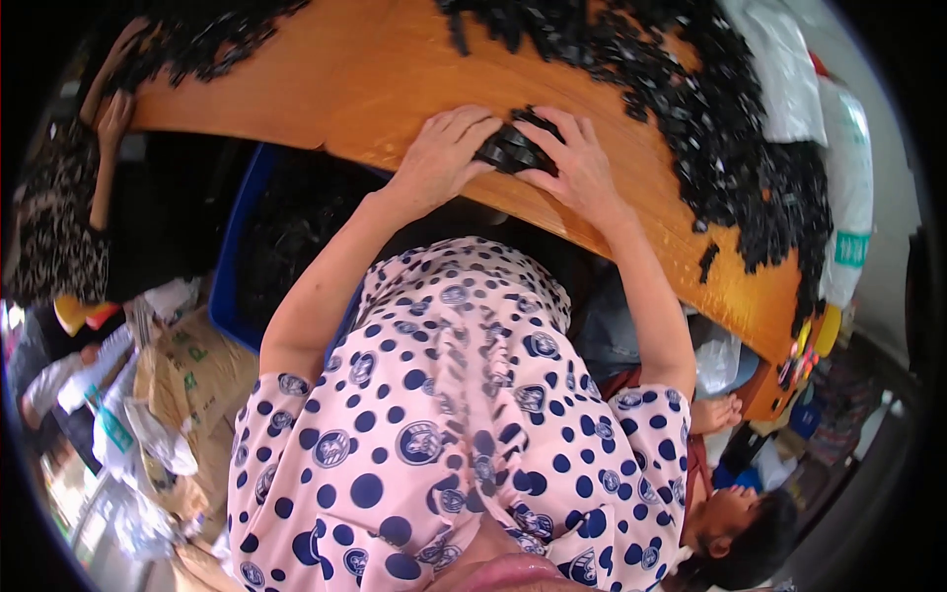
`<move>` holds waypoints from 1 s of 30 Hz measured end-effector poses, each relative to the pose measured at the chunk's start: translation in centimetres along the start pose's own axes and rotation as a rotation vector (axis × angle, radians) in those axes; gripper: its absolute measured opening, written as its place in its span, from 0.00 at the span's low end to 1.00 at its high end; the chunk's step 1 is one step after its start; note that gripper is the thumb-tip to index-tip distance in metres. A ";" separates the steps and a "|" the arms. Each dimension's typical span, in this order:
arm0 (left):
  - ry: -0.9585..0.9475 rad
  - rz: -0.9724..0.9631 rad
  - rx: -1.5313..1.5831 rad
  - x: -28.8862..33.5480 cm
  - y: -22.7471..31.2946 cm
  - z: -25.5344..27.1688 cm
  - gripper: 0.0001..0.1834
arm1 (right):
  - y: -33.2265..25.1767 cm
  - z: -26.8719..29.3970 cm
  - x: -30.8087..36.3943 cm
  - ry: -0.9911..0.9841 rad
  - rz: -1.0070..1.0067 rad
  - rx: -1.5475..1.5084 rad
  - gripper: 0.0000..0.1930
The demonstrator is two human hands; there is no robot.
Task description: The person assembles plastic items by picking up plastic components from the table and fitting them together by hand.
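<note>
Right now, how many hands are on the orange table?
3: the left hand and right hand cup a small black pile at the near edge; another person's hand is far left. Others may be hidden.

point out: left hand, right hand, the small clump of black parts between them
left hand (441, 158): head view, on the back of the hand.
right hand (580, 166): head view, on the back of the hand.
clump of black parts (509, 148): head view, on its exposed middle.

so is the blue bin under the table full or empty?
Partly filled: blue bin holds dark pieces below its rim; its depth is hidden by the table.
</note>
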State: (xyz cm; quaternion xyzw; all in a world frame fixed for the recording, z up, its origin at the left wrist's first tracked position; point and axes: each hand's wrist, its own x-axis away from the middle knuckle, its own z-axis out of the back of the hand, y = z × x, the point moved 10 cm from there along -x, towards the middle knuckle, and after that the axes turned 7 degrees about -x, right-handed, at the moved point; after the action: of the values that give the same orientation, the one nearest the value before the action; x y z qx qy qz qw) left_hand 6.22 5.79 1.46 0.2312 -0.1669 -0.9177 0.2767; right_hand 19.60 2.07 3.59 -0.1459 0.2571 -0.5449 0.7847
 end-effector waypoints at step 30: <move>0.209 -0.074 -0.195 -10.3 -5.2 5.7 0.25 | 4.3 8.4 6.7 0.512 -0.352 0.187 0.18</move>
State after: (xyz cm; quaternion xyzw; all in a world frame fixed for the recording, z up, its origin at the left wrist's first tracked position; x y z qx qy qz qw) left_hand 8.66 16.96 7.45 0.3034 -0.0385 -0.9101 0.2797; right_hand 29.54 -3.02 6.72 0.0264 0.3658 -0.7124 0.5983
